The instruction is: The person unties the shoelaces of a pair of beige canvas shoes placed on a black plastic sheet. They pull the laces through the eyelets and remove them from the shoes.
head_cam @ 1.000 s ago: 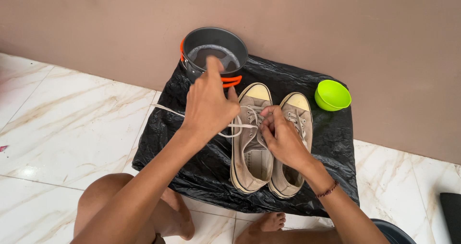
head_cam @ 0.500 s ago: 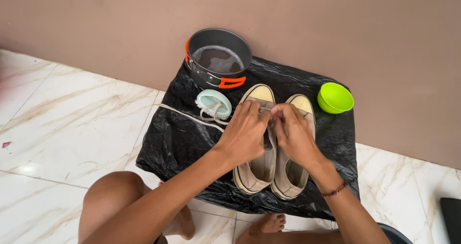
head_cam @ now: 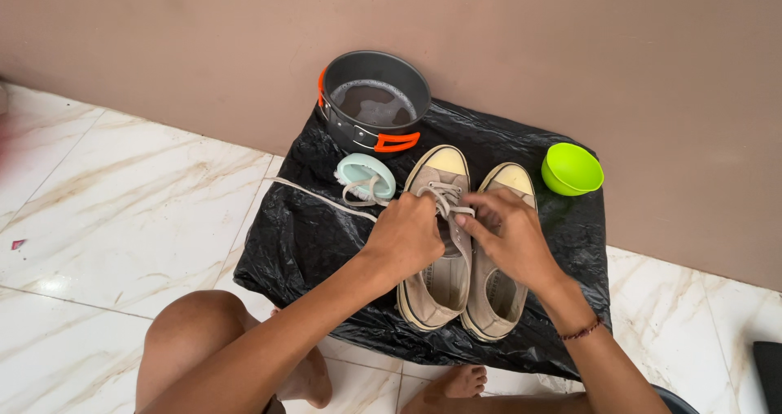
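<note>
Here, reading from the left, bare marble floor (head_cam: 122,218) gives way to a crumpled black plastic sheet (head_cam: 309,243) spread against the wall, with a dark pot (head_cam: 375,104) of cloudy water with orange handles at its far edge and a pale mint round brush (head_cam: 366,176) just in front of it. A loose end of grey lace (head_cam: 326,198) trails leftward across the sheet past the brush. Next comes the left hand (head_cam: 407,239), fingers pinched closed on the lace over the eyelets of the left beige sneaker (head_cam: 436,275), which lies flat with its long axis running from the person toward the wall, toe cap pointing away. The right hand (head_cam: 509,239) sits just beside it, the two hands nearly touching, its fingertips also closed on the lace at the same shoe's tongue, and its palm covers part of the right beige sneaker (head_cam: 501,300), which lies parallel and touching its mate. Both hands are directly above the laced section, the left slightly nearer the trailing end. Farthest right stands a lime green bowl (head_cam: 572,169), well apart from the hands.
</note>
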